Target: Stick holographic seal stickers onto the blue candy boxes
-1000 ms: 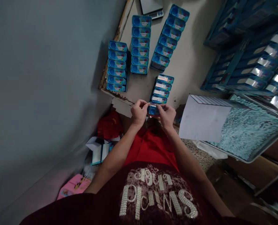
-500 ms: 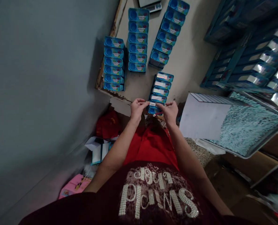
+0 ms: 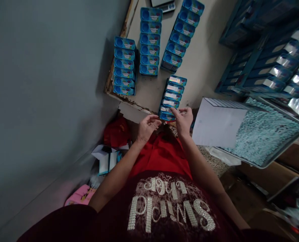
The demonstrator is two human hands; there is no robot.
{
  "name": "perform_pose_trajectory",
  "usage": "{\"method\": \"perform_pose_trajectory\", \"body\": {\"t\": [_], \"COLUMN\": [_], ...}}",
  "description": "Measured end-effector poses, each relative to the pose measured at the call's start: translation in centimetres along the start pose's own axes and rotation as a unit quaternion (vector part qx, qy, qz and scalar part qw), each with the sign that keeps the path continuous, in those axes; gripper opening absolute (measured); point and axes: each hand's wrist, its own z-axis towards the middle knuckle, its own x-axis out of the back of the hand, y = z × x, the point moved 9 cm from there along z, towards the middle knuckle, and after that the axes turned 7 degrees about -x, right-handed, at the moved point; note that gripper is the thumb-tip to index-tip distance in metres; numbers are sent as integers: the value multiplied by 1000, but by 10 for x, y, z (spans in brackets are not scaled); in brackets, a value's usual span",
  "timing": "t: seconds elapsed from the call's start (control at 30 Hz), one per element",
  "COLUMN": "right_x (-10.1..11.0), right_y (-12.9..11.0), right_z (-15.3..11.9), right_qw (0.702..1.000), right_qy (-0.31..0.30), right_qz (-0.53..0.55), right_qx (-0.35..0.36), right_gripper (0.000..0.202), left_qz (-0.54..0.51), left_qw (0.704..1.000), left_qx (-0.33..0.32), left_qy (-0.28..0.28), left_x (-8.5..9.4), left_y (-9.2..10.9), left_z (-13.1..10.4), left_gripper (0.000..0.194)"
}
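A short row of small blue boxes (image 3: 171, 97) stands at the table's front edge. Most tops there carry a shiny pale strip; the nearest box (image 3: 167, 116) shows a bare round blue mark. My right hand (image 3: 185, 121) is closed, its fingertips touching the strip (image 3: 166, 109) on the second-nearest box. From beneath its fingers sticks a slim red thing with a whitish tip (image 3: 165, 123), too small to name. To the left of the row my left hand (image 3: 148, 128) hovers with fingers loosely bent and apart, off the boxes, and nothing shows in it.
Three longer rows of blue boxes (image 3: 149, 50) stand farther back on the table (image 3: 145, 89). Behind them sits a scale (image 3: 168, 7). At right are a metal tray of pale blue pieces (image 3: 272, 134), a white sheet (image 3: 216, 124) over its edge, and stacked blue boxes (image 3: 262, 64).
My left hand has let go of the strip and drawn back down and left. My right hand stays at the same box, its fingertips slightly higher.
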Motion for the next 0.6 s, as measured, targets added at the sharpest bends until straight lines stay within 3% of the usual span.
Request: {"method": "perform_pose_trajectory", "body": {"t": [0.1, 0.27, 0.4, 0.47, 0.6], "right_x": [-6, -6, -9, -8, -2], "right_y": [0, 4, 11, 16, 24], "right_z": [1, -7, -23, -30, -31], "right_qw": [1000, 999, 985, 979, 988], "right_qy": [2, -29, -137, -161, -94], "right_qz": [-7, 20, 97, 119, 117], "right_qx": [-4, -5, -30, -39, -34], "right_gripper": [56, 53, 57, 61, 51], "left_qz": [-14, -19, -8, 24, 123], "left_qw": [1000, 998, 999, 999, 991], "left_qx": [-11, 14, 31, 26, -18], "left_qy": [2, 56, 16, -12, -40], "left_x": [-12, -14, -4, 3, 13], "left_y": [-1, 3, 8, 9, 11], "left_z": [-7, -4, 5, 13, 34], "left_gripper": [68, 42, 40, 37, 24]}}
